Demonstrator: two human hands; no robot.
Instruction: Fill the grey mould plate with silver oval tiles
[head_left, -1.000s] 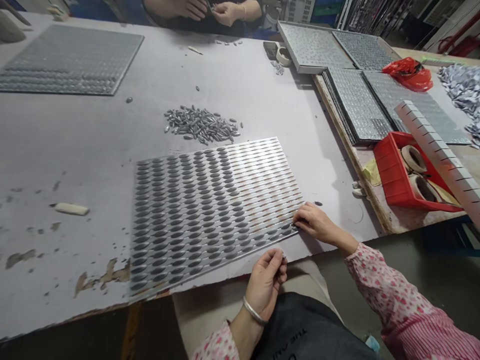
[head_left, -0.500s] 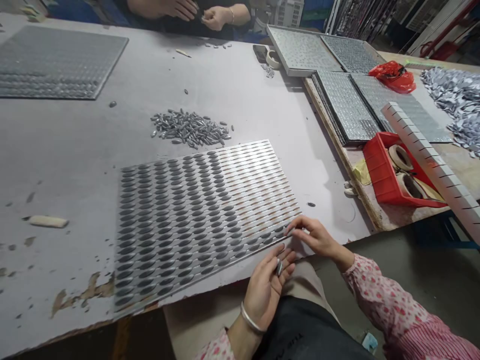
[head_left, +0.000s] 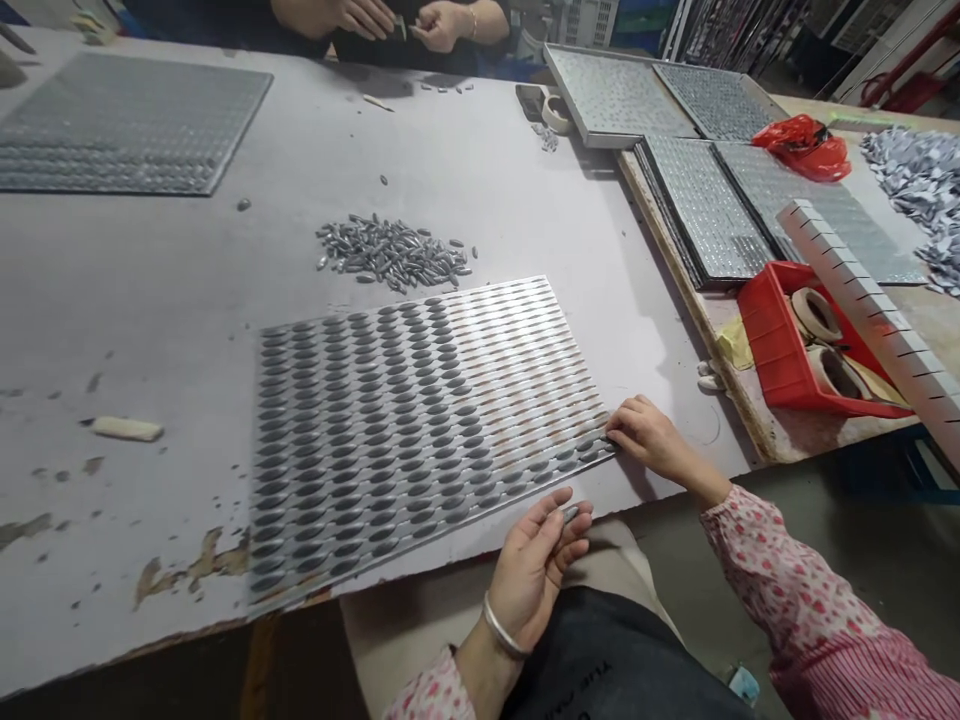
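A flat panel (head_left: 540, 370) lies near the table's front edge. Dark grey oval pieces (head_left: 349, 465) fill its left part and run along its near edge; the upper right part shows bare striped slots. My right hand (head_left: 651, 438) is at the panel's near right corner, fingertips pinched together on an oval piece at the end of the near row, mostly hidden by the fingers. Below the panel, my left hand (head_left: 536, 555) is palm up with a small grey oval piece (head_left: 571, 513) between thumb and fingers. Beyond the panel lies a pile of loose oval pieces (head_left: 394, 252).
Another panel (head_left: 142, 110) lies at the far left. A wooden-handled tool (head_left: 126, 428) rests on the left. Across the table are a co-worker's hands (head_left: 405, 22). To the right are stacked panels (head_left: 701, 205), a red bin (head_left: 780, 345) with tape rolls and a slotted strip (head_left: 862, 310).
My right hand has moved right along the near row to the panel's corner. The piece in my left hand has shifted from the palm to the fingertips. The view has shifted slightly.
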